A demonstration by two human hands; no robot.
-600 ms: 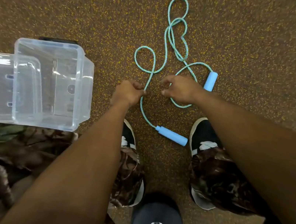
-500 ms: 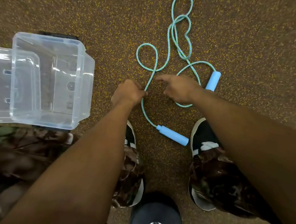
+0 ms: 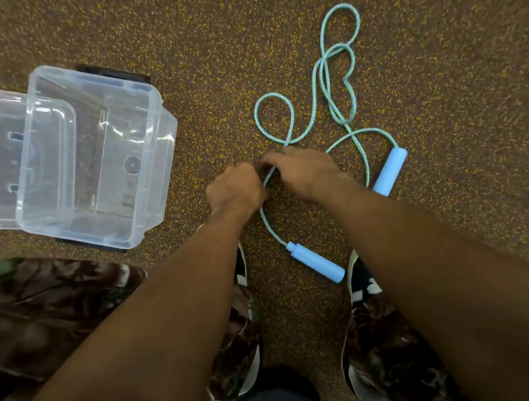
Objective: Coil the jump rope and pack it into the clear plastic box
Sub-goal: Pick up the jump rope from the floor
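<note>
The right hand (image 3: pixel 302 171) has slid leftward to meet the left hand (image 3: pixel 237 190), both grips now pinched on the teal braided jump rope (image 3: pixel 313 104), which sprawls in loose loops over the speckled brown floor (image 3: pixel 181 14). Its smooth blue foam handles (image 3: pixel 315 263) lie by the shoes. The empty clear plastic box (image 3: pixel 158 162) sits left, well apart.

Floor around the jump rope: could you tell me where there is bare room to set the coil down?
Bare floor lies between the box and the rope, and right of the far handle. Near both hands it is crowded.
</note>
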